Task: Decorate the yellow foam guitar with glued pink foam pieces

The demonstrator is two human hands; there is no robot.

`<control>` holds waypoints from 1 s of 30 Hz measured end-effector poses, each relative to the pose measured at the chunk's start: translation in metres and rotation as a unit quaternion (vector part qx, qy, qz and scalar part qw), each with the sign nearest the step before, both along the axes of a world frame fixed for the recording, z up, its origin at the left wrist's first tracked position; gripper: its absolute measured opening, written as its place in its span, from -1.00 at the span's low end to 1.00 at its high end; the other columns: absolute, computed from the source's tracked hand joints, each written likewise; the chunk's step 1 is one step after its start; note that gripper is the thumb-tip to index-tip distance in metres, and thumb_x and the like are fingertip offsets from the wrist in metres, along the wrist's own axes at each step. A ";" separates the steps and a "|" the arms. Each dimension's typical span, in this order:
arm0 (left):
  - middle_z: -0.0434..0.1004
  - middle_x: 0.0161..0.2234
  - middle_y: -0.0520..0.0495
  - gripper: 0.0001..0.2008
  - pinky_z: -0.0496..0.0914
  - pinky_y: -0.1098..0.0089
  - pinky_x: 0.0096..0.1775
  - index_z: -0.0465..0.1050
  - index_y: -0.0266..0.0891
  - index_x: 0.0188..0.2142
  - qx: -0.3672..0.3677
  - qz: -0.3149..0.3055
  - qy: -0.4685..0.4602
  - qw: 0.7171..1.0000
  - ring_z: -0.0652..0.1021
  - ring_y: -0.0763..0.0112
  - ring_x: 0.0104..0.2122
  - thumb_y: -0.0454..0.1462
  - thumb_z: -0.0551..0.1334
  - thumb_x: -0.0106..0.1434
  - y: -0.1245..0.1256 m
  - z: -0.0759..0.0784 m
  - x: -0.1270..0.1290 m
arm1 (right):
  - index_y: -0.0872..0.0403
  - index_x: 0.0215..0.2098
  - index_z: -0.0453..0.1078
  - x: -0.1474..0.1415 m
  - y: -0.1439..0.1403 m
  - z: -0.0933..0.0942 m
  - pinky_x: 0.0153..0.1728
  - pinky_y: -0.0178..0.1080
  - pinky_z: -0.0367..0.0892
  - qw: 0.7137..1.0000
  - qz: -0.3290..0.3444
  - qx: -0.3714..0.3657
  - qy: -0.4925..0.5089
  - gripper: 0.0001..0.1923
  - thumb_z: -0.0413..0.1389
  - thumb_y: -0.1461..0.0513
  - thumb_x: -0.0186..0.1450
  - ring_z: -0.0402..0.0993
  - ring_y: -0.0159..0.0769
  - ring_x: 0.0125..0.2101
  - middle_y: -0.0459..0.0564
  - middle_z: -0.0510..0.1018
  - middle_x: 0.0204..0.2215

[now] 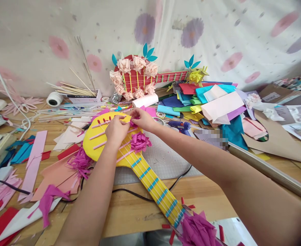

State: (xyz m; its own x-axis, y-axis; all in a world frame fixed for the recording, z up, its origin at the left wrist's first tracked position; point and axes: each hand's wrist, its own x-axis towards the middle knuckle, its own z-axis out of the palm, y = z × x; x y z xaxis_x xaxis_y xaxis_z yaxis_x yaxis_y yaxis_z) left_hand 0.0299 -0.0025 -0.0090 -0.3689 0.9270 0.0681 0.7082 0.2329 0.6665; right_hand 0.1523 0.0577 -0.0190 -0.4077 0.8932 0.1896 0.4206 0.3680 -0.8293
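A yellow paper-covered toy guitar (92, 147) lies slanted across the work table, its neck pointing down to the right. Near the upper edge of its body, my left hand (117, 129) and my right hand (143, 119) meet with fingers closed at a small magenta paper flower (133, 123), mostly hidden by the fingertips. Just below them a fuller magenta crepe flower (140, 141) sits on the body's edge. Another large magenta flower (198, 229) covers the headstock. Pink strips and white strings run across the body; blue frets (153, 184) cross the neck.
A red toy guitar (156, 79) with pale pink flowers leans against the curtain. A blue glue gun (179, 126) rests right of my hands, before piled coloured paper (222, 102). Paper scraps (55, 174) cover the left. A black cable (133, 194) passes under the neck; a grey cutting mat (165, 160) lies beneath.
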 end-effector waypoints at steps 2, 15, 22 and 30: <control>0.59 -0.35 -0.07 -0.62 0.34 0.25 -0.17 0.39 -0.17 -0.10 0.006 -0.024 -0.016 1.000 0.53 0.16 -0.18 -0.18 0.17 0.05 0.001 -0.001 -0.001 | 0.08 -0.32 0.24 0.001 -0.001 0.001 -0.30 -0.31 0.33 1.000 -0.004 0.003 -0.009 -0.77 0.00 0.42 0.04 0.42 -0.42 -0.39 -0.18 0.45 -0.46; 0.51 -0.09 -0.21 -0.63 0.22 0.17 0.04 0.39 -0.24 -0.13 -0.015 -0.029 -0.058 0.998 0.42 0.10 0.02 -0.13 -0.03 0.20 0.003 0.009 -0.001 | 0.10 -0.19 0.32 0.025 -0.019 -0.001 -0.07 -0.15 0.31 0.995 -0.047 0.090 0.014 -0.74 0.02 0.33 0.12 0.40 -0.28 -0.10 0.01 0.49 -0.15; 0.41 0.03 -0.26 -0.54 0.22 0.15 0.03 0.27 -0.24 0.03 -0.021 -0.007 -0.063 0.998 0.40 0.06 0.04 -0.10 0.01 0.19 0.000 0.007 0.001 | 0.06 -0.28 0.33 0.063 -0.048 -0.007 -0.11 -0.16 0.33 0.993 -0.080 0.067 0.059 -0.79 0.01 0.29 0.09 0.39 -0.29 -0.16 -0.02 0.48 -0.21; 0.49 -0.08 -0.22 -0.61 0.23 0.15 0.02 0.30 -0.22 -0.04 0.004 -0.013 -0.085 0.996 0.43 0.09 0.01 -0.10 -0.02 0.22 -0.003 0.007 0.001 | 0.06 -0.37 0.31 0.099 -0.067 -0.037 -0.29 -0.22 0.31 0.984 -0.152 0.005 0.092 -0.86 0.01 0.22 0.08 0.38 -0.33 -0.39 -0.05 0.46 -0.38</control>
